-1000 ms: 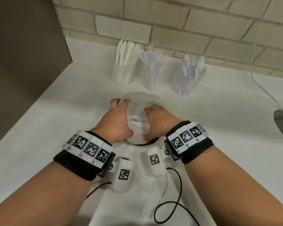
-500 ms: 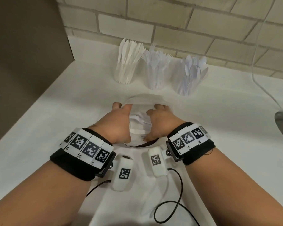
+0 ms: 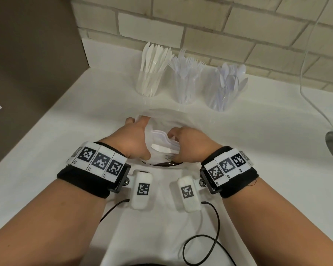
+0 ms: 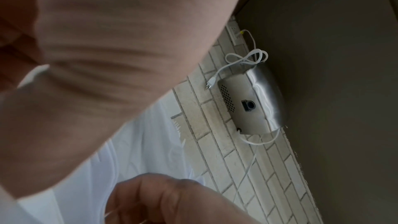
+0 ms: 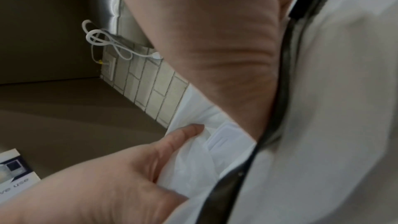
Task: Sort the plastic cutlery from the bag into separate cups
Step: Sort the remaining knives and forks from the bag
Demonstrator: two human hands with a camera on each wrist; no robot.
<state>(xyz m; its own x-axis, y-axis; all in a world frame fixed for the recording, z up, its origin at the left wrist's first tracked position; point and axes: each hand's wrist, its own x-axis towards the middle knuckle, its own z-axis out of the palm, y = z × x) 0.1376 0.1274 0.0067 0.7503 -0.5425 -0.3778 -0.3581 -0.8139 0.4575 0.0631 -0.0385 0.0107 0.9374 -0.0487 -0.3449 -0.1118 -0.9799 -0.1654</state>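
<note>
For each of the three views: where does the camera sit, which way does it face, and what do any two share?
Head: above, facing down at left hand, right hand, bag, three cups by the brick wall; forearms show.
Left wrist: under the palm, facing right to a steel appliance.
Right wrist: under the palm, facing left at the left hand on the bag.
Shared: wrist views both show the white cord.

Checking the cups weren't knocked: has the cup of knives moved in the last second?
No. The cup of knives stays beside the fork cup, against the brick wall.

White counter (image 3: 85, 150) — three cups (image 3: 185, 89) of cutlery standing; bag (image 3: 161, 120) nearer.
</note>
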